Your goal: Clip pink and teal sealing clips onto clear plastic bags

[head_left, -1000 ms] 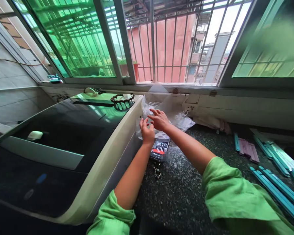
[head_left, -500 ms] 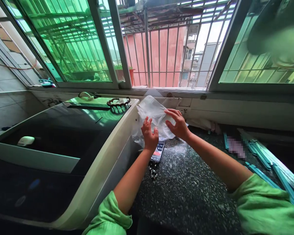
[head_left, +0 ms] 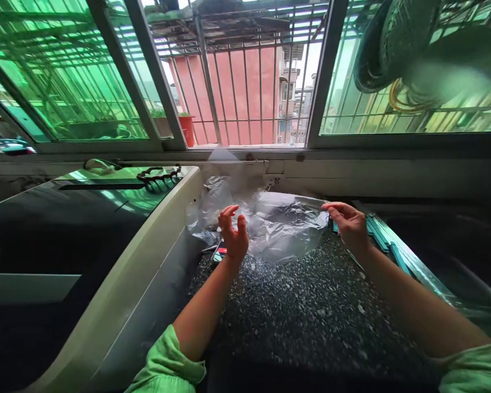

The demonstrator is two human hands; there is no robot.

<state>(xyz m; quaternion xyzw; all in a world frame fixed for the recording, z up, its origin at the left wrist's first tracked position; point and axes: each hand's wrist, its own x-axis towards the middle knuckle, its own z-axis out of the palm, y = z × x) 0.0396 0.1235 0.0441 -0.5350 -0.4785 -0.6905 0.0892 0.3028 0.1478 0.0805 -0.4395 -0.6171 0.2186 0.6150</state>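
Observation:
A clear plastic bag [head_left: 288,226] stretches out to the right over the dark speckled countertop [head_left: 298,316]. My right hand [head_left: 349,224] pinches its right end between thumb and fingers. My left hand [head_left: 233,234] stands with thumb and fingers apart in front of more crumpled clear plastic [head_left: 210,210], gripping nothing that I can see. Partly hidden behind my left wrist lies a phone [head_left: 219,251] on the counter.
A white appliance with a dark glossy top [head_left: 147,240] borders the counter on the left, with a brown toothed hair band [head_left: 159,174] on it. Turquoise strips [head_left: 387,240] lie beyond my right hand. A wall socket [head_left: 275,179] and barred window stand behind.
My right hand has moved right, drawing the plastic bag out wide. My left hand has stayed near the phone with its fingers spread. The view has turned to the right.

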